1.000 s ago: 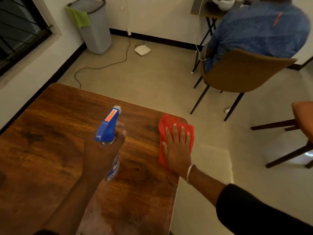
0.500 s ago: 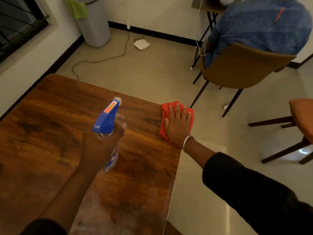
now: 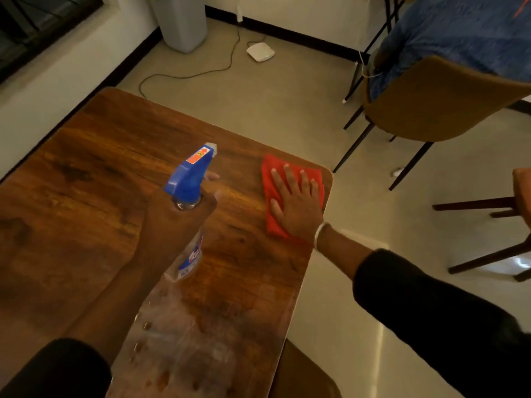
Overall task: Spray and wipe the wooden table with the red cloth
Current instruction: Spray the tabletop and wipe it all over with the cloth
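Note:
The wooden table [image 3: 86, 173] fills the lower left of the head view. My left hand [image 3: 172, 225] grips a clear spray bottle with a blue trigger head [image 3: 188, 179], held upright above the table's middle, nozzle pointing away from me. My right hand [image 3: 298, 205] lies flat, fingers spread, pressing the red cloth [image 3: 273, 170] onto the table at its far right corner. A wet, smeared patch with droplets [image 3: 184, 334] shows on the wood near me.
A brown chair [image 3: 436, 107] with a seated person in a blue shirt [image 3: 459, 33] stands beyond the table's right corner. Another chair [image 3: 514, 214] is at the right edge. A grey bin [image 3: 181, 21], a cable and a white device [image 3: 260, 51] are on the floor.
My right hand slid the red cloth away from me to the table's far right corner and now presses it there. The left hand still holds the bottle in about the same spot.

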The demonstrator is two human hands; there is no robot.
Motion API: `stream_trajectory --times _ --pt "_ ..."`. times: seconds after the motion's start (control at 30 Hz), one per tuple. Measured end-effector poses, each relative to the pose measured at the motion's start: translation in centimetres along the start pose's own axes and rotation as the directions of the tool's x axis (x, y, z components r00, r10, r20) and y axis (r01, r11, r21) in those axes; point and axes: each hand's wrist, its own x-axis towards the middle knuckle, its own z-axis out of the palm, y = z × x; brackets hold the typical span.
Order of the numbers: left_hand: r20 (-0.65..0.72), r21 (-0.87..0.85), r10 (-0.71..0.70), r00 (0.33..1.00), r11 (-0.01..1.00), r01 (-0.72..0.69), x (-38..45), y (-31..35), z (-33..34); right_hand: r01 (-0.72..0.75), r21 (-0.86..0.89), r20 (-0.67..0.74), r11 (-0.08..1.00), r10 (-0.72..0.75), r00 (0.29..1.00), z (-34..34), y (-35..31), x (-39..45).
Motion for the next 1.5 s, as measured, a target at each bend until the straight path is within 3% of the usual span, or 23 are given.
stream_trajectory --times 0.1,0.23,0.33,0.43,0.57,0.77,0.83,0.93,1.07,1.2,1.4,1.5 --pt "-0.014 -0.031 -0.062 0.998 0.998 0.061 -1.2 0.2 -1.5 -0.042 0.006 -0.012 0.999 0.042 0.999 0.3 -0.8 0.8" --pt "-0.050 0.019 -0.091 0.995 0.996 0.092 -2.7 0.6 -2.4 0.213 -0.011 -0.009 0.977 -0.213 0.977 2.3 -1.8 -5.9" --pt "-0.037 0.031 -0.108 0.994 0.994 0.109 -3.5 0.9 -2.7 0.492 -0.054 0.079 0.869 -0.487 0.870 3.5 -1.4 -11.7" --pt "-0.029 0.053 -0.131 0.991 0.990 0.132 -4.2 1.2 -2.9 0.640 -0.101 0.150 0.762 -0.624 0.767 4.0 -1.3 -14.0" --pt "-0.071 0.048 -0.101 0.992 0.993 0.105 -4.9 1.5 -3.4 0.703 -0.099 0.209 0.705 -0.676 0.707 4.1 -5.1 -10.3" --pt "-0.183 0.209 -0.259 0.948 0.932 0.295 -6.6 1.1 -5.4 0.614 -0.097 0.202 0.783 -0.589 0.783 3.6 -15.9 -4.5" --pt "-0.213 0.246 -0.182 0.960 0.941 0.233 -7.2 2.0 -6.9 0.636 -0.085 0.189 0.767 -0.614 0.766 3.6 -14.6 -5.8" --pt "-0.238 0.212 -0.089 0.967 0.967 0.141 -8.1 3.0 -10.0 0.754 -0.112 0.191 0.647 -0.731 0.655 4.2 -8.5 -10.6" --pt "-0.247 0.170 -0.168 0.954 0.962 0.213 -9.4 0.9 -12.1 0.828 -0.117 0.224 0.548 -0.798 0.560 4.2 -1.9 -14.9" --pt "-0.322 0.100 -0.152 0.935 0.976 0.193 -12.0 0.0 -12.9 0.821 -0.102 0.245 0.562 -0.785 0.569 4.5 -7.5 -11.7" --pt "-0.360 0.118 -0.186 0.914 0.963 0.243 -15.3 -0.7 -14.4 0.710 -0.137 0.222 0.691 -0.677 0.702 5.1 -22.9 -5.5" --pt "-0.340 0.144 -0.182 0.923 0.960 0.242 -16.1 -0.7 -15.1 0.730 -0.131 0.224 0.671 -0.697 0.681 4.9 -22.6 -6.6"
